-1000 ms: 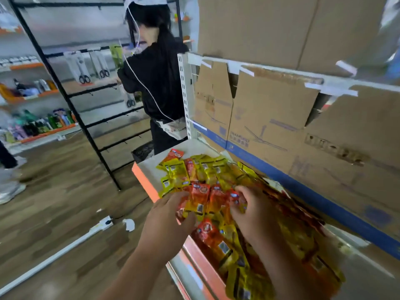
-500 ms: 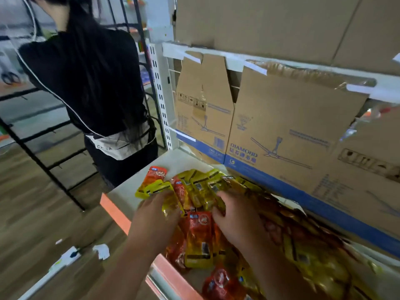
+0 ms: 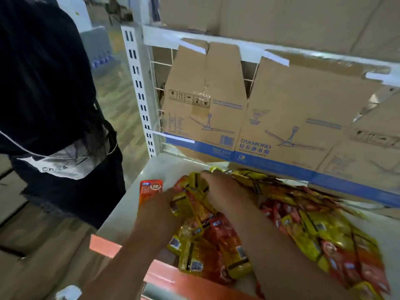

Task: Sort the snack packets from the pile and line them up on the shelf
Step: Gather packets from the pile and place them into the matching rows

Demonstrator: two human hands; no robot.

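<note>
A moment ago both hands lay spread over loose packets; now they have drawn together, and a bunch of packets (image 3: 191, 198), yellow ones with some red, stands gathered between them. The left hand (image 3: 160, 205) grips the near side of the bunch, with yellow wrappers lapping over its fingers. The right hand (image 3: 221, 189) clasps the far side, its fingers curled over the top end (the blur hides the fingertips). So the sorting looks to have gone from raking through the heap to lifting out a first handful.

Just left of the left hand a single red packet (image 3: 150, 189) lies flat on the white shelf (image 3: 129, 211), apart from the others, where it also lay a second ago. It may mark the start of a row. The bare stretch of shelf beyond it, out past the left hand, seems the likely place to line packets up.

The pile (image 3: 324, 234) itself sprawls to the right of the right arm and under both wrists, red and yellow mixed, so most of the task is not yet done. Behind the hands, flattened cardboard boxes (image 3: 281, 118) printed with ceiling fans lean against the shelf back. A person in black (image 3: 47, 87) stands close on the left hand's side.
</note>
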